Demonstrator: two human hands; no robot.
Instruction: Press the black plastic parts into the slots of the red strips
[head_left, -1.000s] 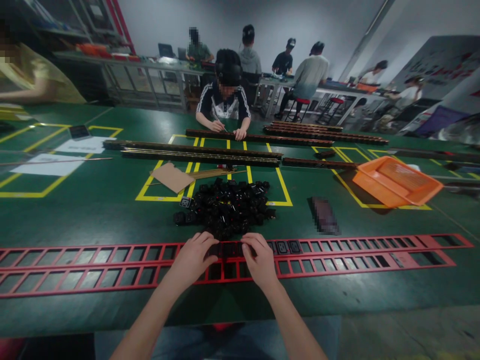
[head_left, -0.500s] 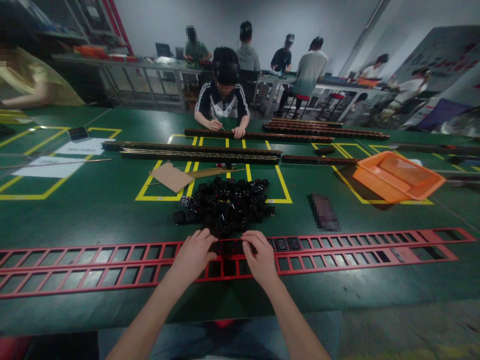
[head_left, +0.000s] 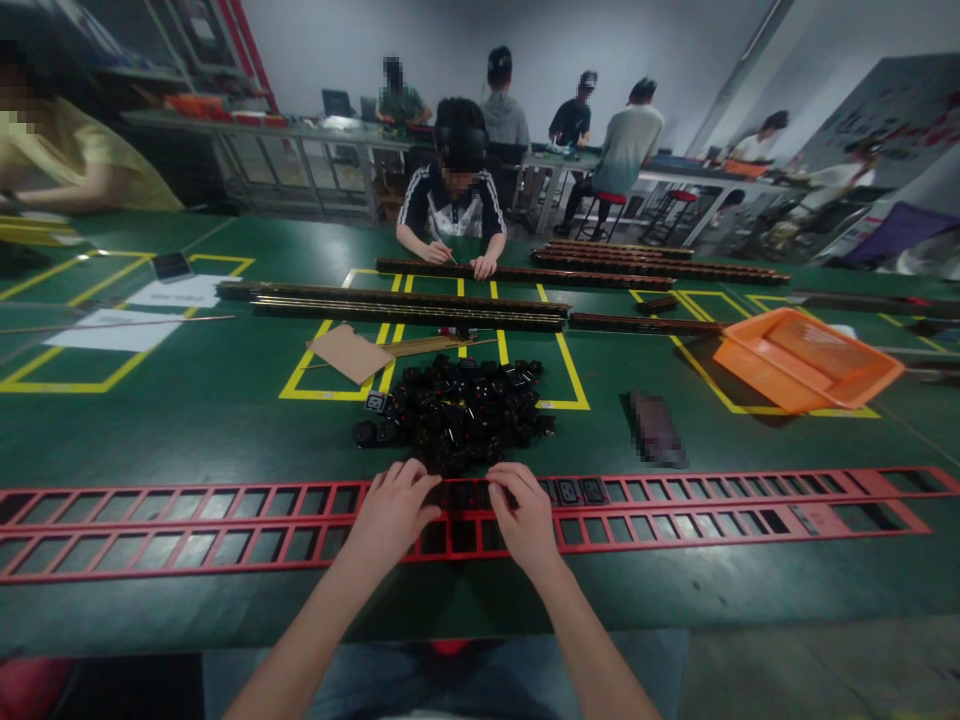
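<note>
Down at the far frame (head_left: 866, 484), left hand (head_left: 386, 510) and right hand (head_left: 525, 515) work a dark stretch, black sockets (head_left: 568, 490) already seated alongside!
Nearest, the near frame (head_left: 816, 519) lies under both; left fingers bunched, thumb apart, right thumb and forefinger curled toward each other, and whether either pinches a part, I can't tell. Sockets sit just beside the right hand, so that row looks partly filled; beyond comes the loose black pile (head_left: 465, 410), then dark bars (head_left: 405, 307) and a co-worker (head_left: 452, 205).
</note>
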